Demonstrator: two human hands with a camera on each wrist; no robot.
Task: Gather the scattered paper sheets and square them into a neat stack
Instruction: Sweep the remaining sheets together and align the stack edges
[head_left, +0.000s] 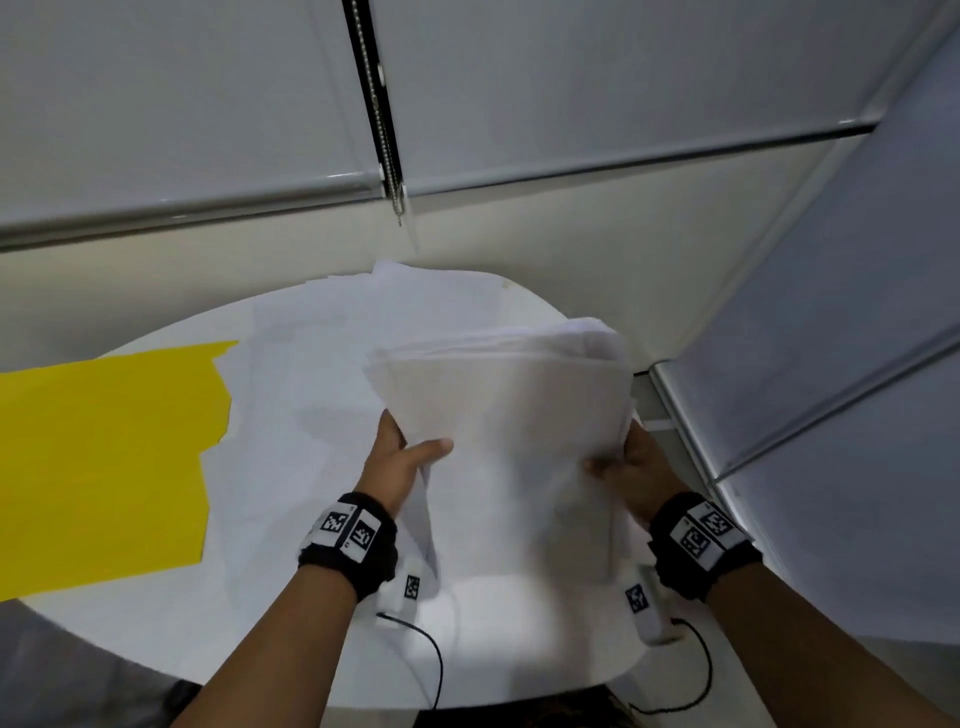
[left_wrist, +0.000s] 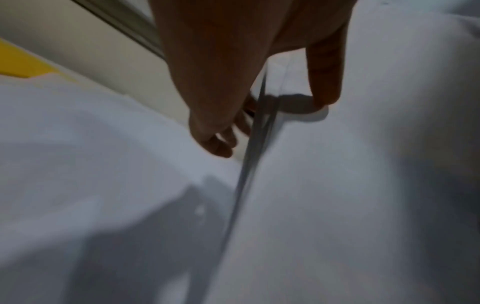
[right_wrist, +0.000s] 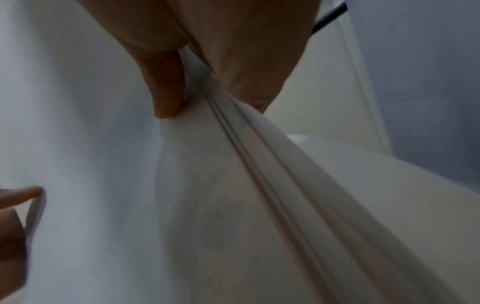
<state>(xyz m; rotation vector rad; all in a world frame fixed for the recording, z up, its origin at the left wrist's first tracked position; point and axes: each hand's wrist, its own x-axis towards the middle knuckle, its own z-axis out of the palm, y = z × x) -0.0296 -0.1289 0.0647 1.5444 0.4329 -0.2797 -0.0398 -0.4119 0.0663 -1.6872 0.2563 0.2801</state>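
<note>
A thick bundle of white paper sheets (head_left: 511, 415) is held up on edge over the round white table (head_left: 171, 629), its far edges uneven. My left hand (head_left: 402, 449) grips the bundle's left side, thumb on the near face and fingers behind. My right hand (head_left: 626, 462) grips the right side the same way. The left wrist view has the left hand (left_wrist: 272, 115) pinching the paper sheets (left_wrist: 350, 185) edge-on. From the right wrist, my right hand (right_wrist: 205, 102) pinches the layered paper sheets (right_wrist: 233, 185), and the left hand's thumb (right_wrist: 23, 195) shows at the far side.
More loose white sheets (head_left: 332, 353) lie flat on the table behind and left of the bundle. A large yellow sheet (head_left: 104, 457) covers the table's left part. Grey blinds (head_left: 571, 78) and a bead chain (head_left: 382, 130) hang behind the table; a wall panel (head_left: 831, 364) stands close on the right.
</note>
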